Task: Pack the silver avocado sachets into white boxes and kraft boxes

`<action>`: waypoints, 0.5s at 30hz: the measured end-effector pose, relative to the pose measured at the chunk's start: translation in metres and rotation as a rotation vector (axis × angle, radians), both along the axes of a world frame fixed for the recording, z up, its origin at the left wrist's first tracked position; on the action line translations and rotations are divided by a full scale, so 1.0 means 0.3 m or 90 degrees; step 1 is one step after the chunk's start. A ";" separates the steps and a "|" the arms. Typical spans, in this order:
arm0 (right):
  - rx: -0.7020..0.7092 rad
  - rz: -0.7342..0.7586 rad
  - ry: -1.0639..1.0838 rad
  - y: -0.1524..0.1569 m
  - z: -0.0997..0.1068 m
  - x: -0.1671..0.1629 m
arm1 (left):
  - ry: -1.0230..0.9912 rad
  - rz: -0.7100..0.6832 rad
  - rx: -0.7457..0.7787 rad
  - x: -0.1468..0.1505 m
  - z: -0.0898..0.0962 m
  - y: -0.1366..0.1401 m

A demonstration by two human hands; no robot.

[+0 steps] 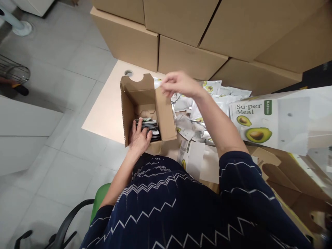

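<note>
Closest, a white sheet-like piece printed with an avocado lies to the right of a small open box of brown cardboard. At the box's near end the left hand rests, fingers loosely spread and clasping nothing, on a row of slim, dark-edged packets inside the box. Above the box's right flap hangs the right hand, fingers curled inward (slightly blurred, so I cannot tell whether it has hold of anything). Shiny white avocado-printed pouches lie heaped right of the box; beyond it stand large stacked brown cartons.
</note>
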State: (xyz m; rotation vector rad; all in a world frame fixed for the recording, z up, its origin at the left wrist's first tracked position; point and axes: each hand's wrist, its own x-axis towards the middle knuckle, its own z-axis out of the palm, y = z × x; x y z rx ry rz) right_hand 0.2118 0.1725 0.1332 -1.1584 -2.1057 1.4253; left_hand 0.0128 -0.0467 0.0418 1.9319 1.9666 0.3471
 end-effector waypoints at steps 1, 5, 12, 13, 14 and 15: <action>0.032 -0.066 -0.044 0.031 -0.016 0.061 | 0.000 0.000 0.000 0.000 -0.001 -0.001; 0.138 -0.107 -0.466 0.099 -0.194 0.246 | 0.004 -0.001 -0.011 0.001 -0.001 -0.001; 0.114 0.137 -0.823 -0.056 -0.501 0.289 | 0.026 -0.003 -0.020 0.001 0.004 0.000; 0.136 0.127 -0.816 -0.073 -0.522 0.286 | 0.028 -0.002 -0.023 0.002 0.005 0.000; 0.156 0.116 -0.807 -0.085 -0.537 0.284 | 0.029 -0.001 -0.025 0.002 0.006 0.000; 0.171 0.108 -0.799 -0.092 -0.547 0.283 | 0.028 -0.001 -0.026 0.003 0.007 0.000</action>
